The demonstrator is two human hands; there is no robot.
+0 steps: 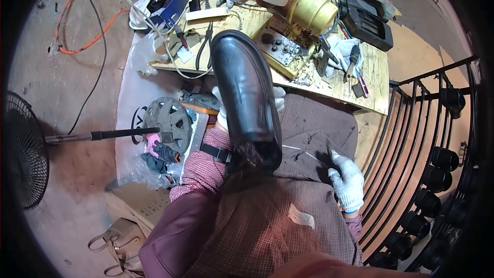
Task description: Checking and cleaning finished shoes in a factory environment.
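A black leather shoe (244, 92) is held up in front of me, toe pointing away and its opening towards me. My left hand (222, 110), in a white glove, grips it from beneath; glove fingers show past both sides, and the shoe hides the palm. To the right, low over the dark apron (314, 123), is my right hand (349, 183) in a white knitted glove. Its thumb and fingers are closed at the end of a thin pale rod (307, 154) that points left towards the shoe. A dark pointed shape shows by its fingertips, too unclear to name.
Ahead stands a wooden workbench (378, 92) with a yellow machine (314, 10), a control box (278, 46), pliers (205, 46) and cables. A black metal rack (406, 139) holding dark shoes curves along the right. At left are a fan (23, 149) and a cardboard box (139, 201).
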